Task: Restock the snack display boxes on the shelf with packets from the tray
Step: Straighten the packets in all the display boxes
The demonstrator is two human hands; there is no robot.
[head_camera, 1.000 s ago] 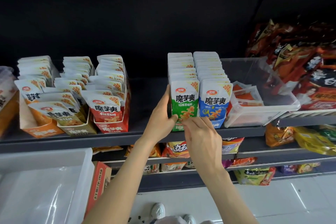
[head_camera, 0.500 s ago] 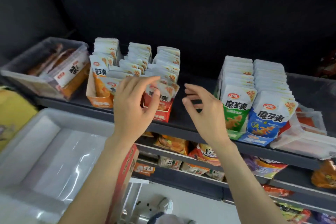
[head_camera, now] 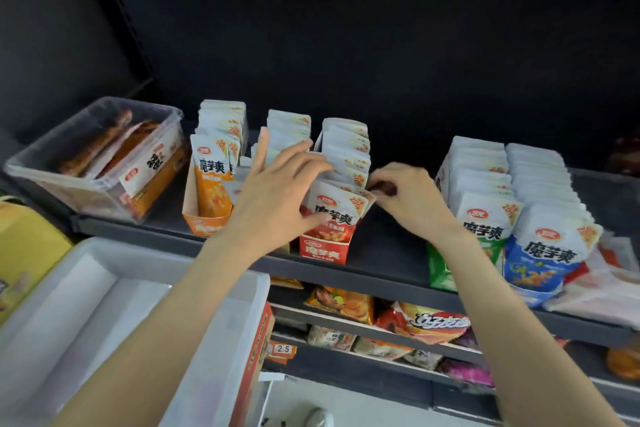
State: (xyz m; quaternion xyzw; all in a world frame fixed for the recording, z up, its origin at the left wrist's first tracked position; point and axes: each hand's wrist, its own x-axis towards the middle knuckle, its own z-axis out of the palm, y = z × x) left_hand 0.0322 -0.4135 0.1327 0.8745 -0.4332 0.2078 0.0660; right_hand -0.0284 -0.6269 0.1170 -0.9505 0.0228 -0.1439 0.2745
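Both hands are at the red display box (head_camera: 325, 248), which stands at the front edge of the shelf (head_camera: 381, 276), left of its middle. The left hand (head_camera: 277, 198) lies with fingers spread and nearly straight across the packets; its fingertips reach the row of packets in the red box (head_camera: 346, 152), and its thumb rests on the front red packet (head_camera: 337, 210). The right hand (head_camera: 408, 198) has its fingers curled and pinches the upper right corner of that front packet.

Just left of the red box stands the orange display box (head_camera: 204, 224), holding upright packets. A further row of packets (head_camera: 287, 128) stands between the two, its box hidden behind the left hand. Toward the right end of the shelf, the green box (head_camera: 440, 274) and the blue box (head_camera: 530, 279) stand touching, both packed full. At the left end sits a clear plastic bin (head_camera: 86, 184) holding other snacks.

The white tray (head_camera: 221, 333) is below the shelf's front edge, at lower left; no packets are visible in it. Lower shelves carry mixed snack bags.
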